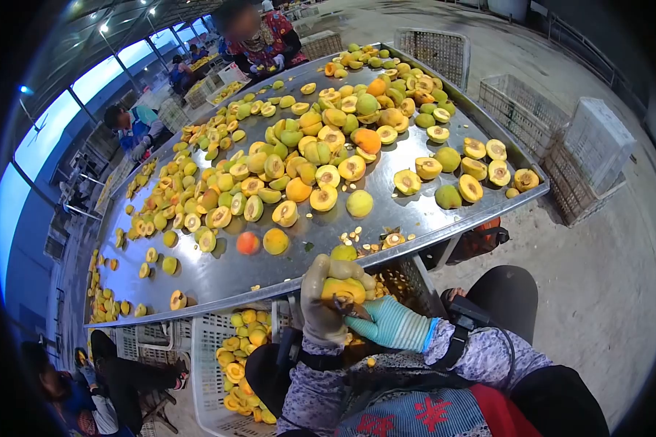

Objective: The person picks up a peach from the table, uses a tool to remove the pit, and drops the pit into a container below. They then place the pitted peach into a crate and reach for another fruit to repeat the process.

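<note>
My left hand [321, 302], in a pale, stained glove, is wrapped round a yellow fruit half [344, 291] just past the table's near edge. My right hand [392, 324], in a striped teal glove, is closed on a small dark tool [350, 309] whose tip is at the fruit; its exact shape is unclear. Just beyond my left fingers is a green-yellow fruit [343, 253]. Halved and whole fruits [317, 151] are heaped on the metal table [262, 293]. Loose pits lie by its near edge.
Below the table edge, a white crate [205, 364] holds fruit halves, beside a darker bin [419, 280] under my hands. Crates [583, 175] stand to the right. A person [259, 40] works across the table; others sit at the left [135, 127] and lower left [73, 397].
</note>
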Tool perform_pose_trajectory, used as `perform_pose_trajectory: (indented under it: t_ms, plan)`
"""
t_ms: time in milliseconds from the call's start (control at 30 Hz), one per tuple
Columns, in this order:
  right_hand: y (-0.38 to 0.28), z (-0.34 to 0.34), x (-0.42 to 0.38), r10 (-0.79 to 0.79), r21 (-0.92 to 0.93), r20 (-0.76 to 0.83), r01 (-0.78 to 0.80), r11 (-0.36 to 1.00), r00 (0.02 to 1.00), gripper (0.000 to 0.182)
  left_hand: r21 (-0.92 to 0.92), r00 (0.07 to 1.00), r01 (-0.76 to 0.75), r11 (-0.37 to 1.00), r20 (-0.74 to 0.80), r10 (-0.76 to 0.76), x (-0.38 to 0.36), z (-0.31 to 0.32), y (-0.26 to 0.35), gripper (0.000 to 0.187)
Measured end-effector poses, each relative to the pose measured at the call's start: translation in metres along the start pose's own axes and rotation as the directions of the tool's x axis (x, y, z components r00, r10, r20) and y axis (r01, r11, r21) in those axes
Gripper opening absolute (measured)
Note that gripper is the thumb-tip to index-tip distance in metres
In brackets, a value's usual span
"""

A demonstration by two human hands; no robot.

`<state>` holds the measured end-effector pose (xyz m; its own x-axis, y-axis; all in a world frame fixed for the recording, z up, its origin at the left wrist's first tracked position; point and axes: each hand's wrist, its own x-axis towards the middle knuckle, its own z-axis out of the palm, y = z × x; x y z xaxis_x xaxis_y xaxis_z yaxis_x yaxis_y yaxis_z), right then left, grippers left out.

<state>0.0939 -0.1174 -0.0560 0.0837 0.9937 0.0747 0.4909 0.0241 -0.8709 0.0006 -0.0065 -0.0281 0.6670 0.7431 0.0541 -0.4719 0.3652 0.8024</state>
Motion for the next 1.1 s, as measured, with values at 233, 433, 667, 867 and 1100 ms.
perform_pose_trajectory:
  t_ms: [233,433,667,867,1100]
  plan:
    - [-0.022,0.002,-0.013,0.246,0.639,0.380,-0.446,0.627,0.891,0.037,-0.266,0.989,0.095,0.959,0.135,-0.060,-0.009,0.011,0.002,0.045]
    - [0.000,0.019,-0.006,-0.038,0.401,0.018,0.028,0.916,0.999,0.038,-0.190,0.972,0.194,0.962,0.172,-0.162,-0.007,0.004,0.005,0.044]
    - [0.013,0.005,-0.004,-0.107,0.015,0.112,0.106,0.994,0.988,0.039,-0.214,0.971,0.175,0.961,0.200,-0.132,-0.008,0.001,0.004,0.045]
    - [0.028,-0.015,-0.014,0.217,-0.386,0.130,-0.152,0.910,0.967,0.037,-0.250,0.980,0.012,0.968,-0.188,-0.061,-0.005,-0.008,0.025,0.052]
    - [-0.006,-0.022,0.003,0.161,-0.335,-0.188,-0.218,0.917,0.969,0.038,-0.141,0.909,-0.028,0.990,-0.415,-0.033,-0.039,-0.035,0.067,0.043]
